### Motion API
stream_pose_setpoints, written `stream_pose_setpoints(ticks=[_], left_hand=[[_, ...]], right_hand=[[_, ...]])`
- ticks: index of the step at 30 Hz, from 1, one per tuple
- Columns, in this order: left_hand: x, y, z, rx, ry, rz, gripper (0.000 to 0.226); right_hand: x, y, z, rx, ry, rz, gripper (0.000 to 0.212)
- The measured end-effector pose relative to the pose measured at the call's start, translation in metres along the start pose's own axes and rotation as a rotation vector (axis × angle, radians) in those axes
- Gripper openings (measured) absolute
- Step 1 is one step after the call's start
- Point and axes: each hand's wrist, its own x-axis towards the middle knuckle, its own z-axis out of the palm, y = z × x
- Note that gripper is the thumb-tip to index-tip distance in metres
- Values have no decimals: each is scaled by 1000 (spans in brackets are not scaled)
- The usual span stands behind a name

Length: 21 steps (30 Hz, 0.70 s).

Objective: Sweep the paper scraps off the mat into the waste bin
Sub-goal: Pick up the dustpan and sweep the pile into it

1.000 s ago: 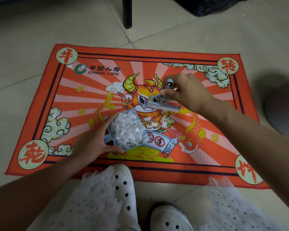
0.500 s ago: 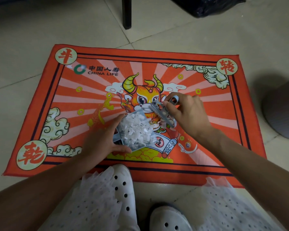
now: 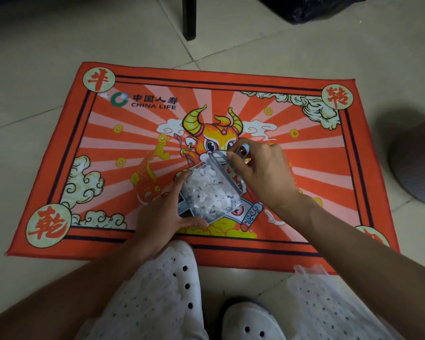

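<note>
Paper scraps sit heaped in our small dustpan, low over the middle of the mat. Our left hand curls its fingers around the pan's rear; our right hand pinches the little brush against the pan's mouth. They look feather-light and loose, so we should carry the pan level by its back toward the grey bin.

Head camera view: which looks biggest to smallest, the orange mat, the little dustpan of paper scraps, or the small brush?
1. Orange mat
2. Dustpan
3. Brush, partly hidden by the right hand, so its full size is unsure.
</note>
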Motion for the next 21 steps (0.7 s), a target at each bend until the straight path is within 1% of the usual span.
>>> stream_pose_setpoints(ticks=[3, 9, 15, 18, 21], left_hand=[[-1, -1, 1, 13, 10, 5, 119], [-2, -10, 3, -64, 13, -6, 116], [-6, -24, -2, -107, 32, 12, 116], [-9, -30, -7, -99, 44, 1, 114], [-11, -37, -11, -121, 59, -10, 115]], right_hand=[[1, -2, -2, 22, -3, 3, 18], [7, -9, -8, 46, 19, 11, 17], [22, -14, -17, 178, 122, 17, 19], [29, -13, -20, 152, 161, 24, 22], [34, -6, -22, 52, 141, 17, 23]])
